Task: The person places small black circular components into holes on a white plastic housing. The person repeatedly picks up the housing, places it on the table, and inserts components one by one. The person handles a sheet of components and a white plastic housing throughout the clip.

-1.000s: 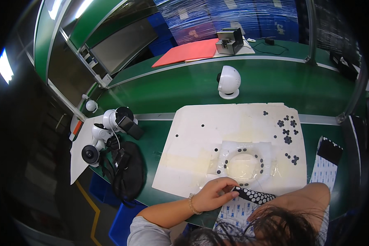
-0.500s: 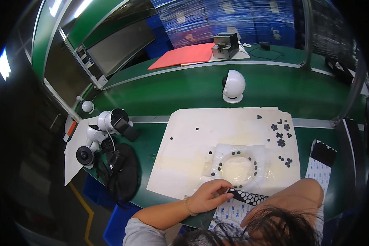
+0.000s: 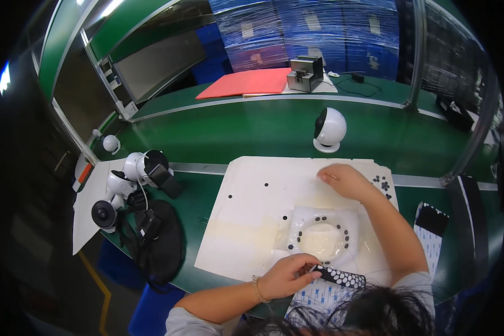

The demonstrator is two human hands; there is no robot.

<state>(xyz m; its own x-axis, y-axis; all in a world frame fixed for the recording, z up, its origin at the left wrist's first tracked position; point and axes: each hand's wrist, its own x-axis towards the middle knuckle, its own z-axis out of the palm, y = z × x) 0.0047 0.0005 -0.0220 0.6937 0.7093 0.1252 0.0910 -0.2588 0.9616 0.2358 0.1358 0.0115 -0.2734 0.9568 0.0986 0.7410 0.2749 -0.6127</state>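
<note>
My left hand (image 3: 288, 274) pinches the edge of a black sticker sheet (image 3: 341, 278) near the board's front edge. Rows of white round holes show in its black layer; below it lies white backing with blue print. Farther off, my right hand (image 3: 346, 182) hangs over the white board (image 3: 235, 229), fingers bent together; whatever may be in them is too small to make out. Between the hands, a translucent ring-shaped piece (image 3: 303, 216) lies on the board with several small black dots around it. Loose black dots (image 3: 285, 218) lie to its left.
Clusters of black dots (image 3: 385, 185) lie at the board's far right. White cameras (image 3: 134, 166) and a black pouch (image 3: 167, 241) are at left. A round white camera (image 3: 330, 131) stands behind the board. Another partly black sheet (image 3: 431, 219) lies at right.
My right arm has swung from near the sticker sheet out over the far right part of the board. My left hand still grips the sheet. The view has shifted slightly.
</note>
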